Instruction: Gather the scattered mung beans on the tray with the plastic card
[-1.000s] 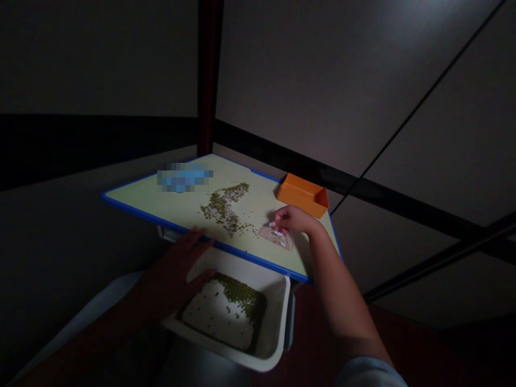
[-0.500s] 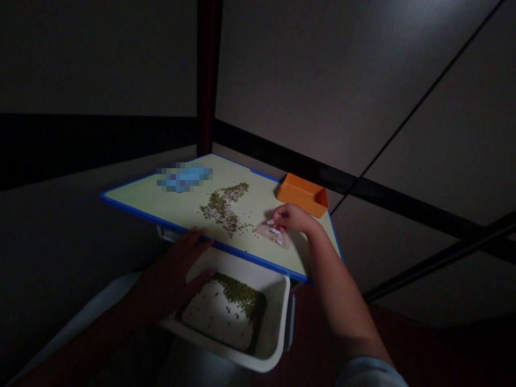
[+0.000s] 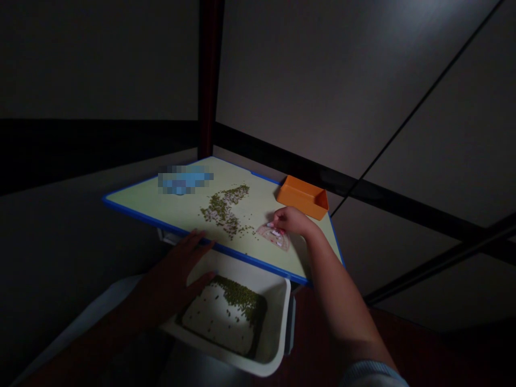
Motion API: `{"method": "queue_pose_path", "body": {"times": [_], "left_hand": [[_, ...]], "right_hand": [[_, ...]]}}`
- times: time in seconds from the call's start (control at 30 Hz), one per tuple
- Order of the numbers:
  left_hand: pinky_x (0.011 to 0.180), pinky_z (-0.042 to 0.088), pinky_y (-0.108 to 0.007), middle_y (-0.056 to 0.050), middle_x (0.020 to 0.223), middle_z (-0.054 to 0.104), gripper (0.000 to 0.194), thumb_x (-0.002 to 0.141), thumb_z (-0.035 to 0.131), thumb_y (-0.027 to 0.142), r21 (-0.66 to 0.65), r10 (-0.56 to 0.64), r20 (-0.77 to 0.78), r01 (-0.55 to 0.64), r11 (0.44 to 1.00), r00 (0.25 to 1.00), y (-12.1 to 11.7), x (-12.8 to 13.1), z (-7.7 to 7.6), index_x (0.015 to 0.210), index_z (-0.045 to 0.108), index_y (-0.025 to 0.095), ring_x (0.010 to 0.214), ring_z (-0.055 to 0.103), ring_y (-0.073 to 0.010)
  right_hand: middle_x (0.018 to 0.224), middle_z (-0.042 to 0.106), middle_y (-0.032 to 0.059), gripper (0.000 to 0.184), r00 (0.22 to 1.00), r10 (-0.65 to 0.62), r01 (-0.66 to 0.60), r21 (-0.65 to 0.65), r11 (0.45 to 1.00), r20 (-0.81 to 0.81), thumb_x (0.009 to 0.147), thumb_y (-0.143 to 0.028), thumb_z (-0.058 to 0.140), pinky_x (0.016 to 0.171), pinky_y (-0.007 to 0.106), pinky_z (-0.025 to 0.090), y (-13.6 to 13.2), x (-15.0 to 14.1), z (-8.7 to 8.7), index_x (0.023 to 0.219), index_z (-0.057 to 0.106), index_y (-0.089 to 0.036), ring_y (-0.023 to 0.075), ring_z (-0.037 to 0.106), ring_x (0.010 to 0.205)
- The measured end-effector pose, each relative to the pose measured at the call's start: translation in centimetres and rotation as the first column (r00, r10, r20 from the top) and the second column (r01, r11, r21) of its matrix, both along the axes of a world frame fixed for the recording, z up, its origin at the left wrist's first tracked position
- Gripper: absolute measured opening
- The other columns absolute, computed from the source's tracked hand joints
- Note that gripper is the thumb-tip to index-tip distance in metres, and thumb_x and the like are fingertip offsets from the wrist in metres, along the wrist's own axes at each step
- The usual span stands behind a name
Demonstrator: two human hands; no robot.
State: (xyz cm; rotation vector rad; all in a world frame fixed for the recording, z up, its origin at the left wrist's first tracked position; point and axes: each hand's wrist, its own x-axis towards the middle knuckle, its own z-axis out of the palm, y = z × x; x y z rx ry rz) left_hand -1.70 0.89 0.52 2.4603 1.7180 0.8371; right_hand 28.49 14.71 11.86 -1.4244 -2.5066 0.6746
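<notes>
My right hand (image 3: 288, 220) is closed, its fingertips pinched at the upper edge of a clear pinkish protractor (image 3: 278, 240) on the pale tabletop (image 3: 274, 199). Small white and red marks show on the protractor beneath the fingers. Left of it lies a loose spread of small green beans (image 3: 220, 209). My left hand (image 3: 187, 263) is open, fingers apart, at the table's blue front edge, with its thumb over a white tub (image 3: 284, 317). More green beans (image 3: 242, 298) lie in that tub, heaped toward its far side.
An orange open box (image 3: 302, 196) stands at the table's back right. A blurred-out blue item (image 3: 185, 180) lies at the back left. Grey walls with dark bands (image 3: 282, 153) close in behind the table. The tub is below the table's front edge.
The protractor seems to lie a little flatter under my right hand, whose fingers have shifted slightly. My left hand and the beans look the same.
</notes>
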Motion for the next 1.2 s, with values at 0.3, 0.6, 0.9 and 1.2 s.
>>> {"method": "queue_pose_path", "body": {"times": [0.3,0.6,0.9,1.2], "left_hand": [[0.112,0.038,-0.055,-0.013,0.153,0.041,0.072,0.083,0.037,0.072,-0.020,0.007,-0.004,-0.007,1.000,1.000,0.0,0.0,0.2,0.137,0.048,0.025,0.142,0.036,-0.0324],[0.112,0.038,-0.054,-0.013,0.154,0.040,0.074,0.082,0.039,0.073,-0.030,0.023,-0.001,-0.024,0.999,1.000,-0.1,0.0,0.0,0.137,0.048,0.025,0.142,0.036,-0.0340],[0.112,0.039,-0.053,-0.011,0.154,0.040,0.072,0.082,0.041,0.072,-0.012,0.015,-0.001,-0.015,1.000,1.000,0.0,0.0,-0.1,0.137,0.048,0.026,0.141,0.037,-0.0335],[0.111,0.040,-0.052,-0.010,0.153,0.042,0.070,0.082,0.040,0.072,0.019,0.013,0.005,-0.013,1.000,1.000,0.1,-0.1,-0.3,0.136,0.049,0.027,0.140,0.039,-0.0320]], "right_hand": [[0.068,0.065,0.0033,0.017,0.970,-0.165,0.112,0.275,0.955,0.178,0.083,-0.027,0.063,0.055,0.024,0.024,0.7,0.7,0.0,0.074,0.069,-0.013,0.0107,0.044,0.057],[0.059,0.052,-0.0025,0.019,0.998,-0.053,0.057,0.201,0.978,-0.025,0.083,-0.024,0.061,0.055,0.021,0.024,1.0,0.8,-0.8,0.068,0.064,-0.013,0.0083,0.041,0.055],[0.059,0.056,-0.0020,0.021,1.000,-0.017,0.019,0.189,0.982,-0.012,0.083,-0.026,0.063,0.055,0.023,0.024,0.5,0.1,-0.9,0.066,0.062,-0.013,0.0080,0.041,0.054],[0.055,0.054,-0.0041,0.022,0.997,0.041,-0.036,0.076,0.996,-0.064,0.082,-0.026,0.064,0.056,0.023,0.027,0.5,0.0,-0.9,0.064,0.060,-0.013,0.0073,0.040,0.052]]}}
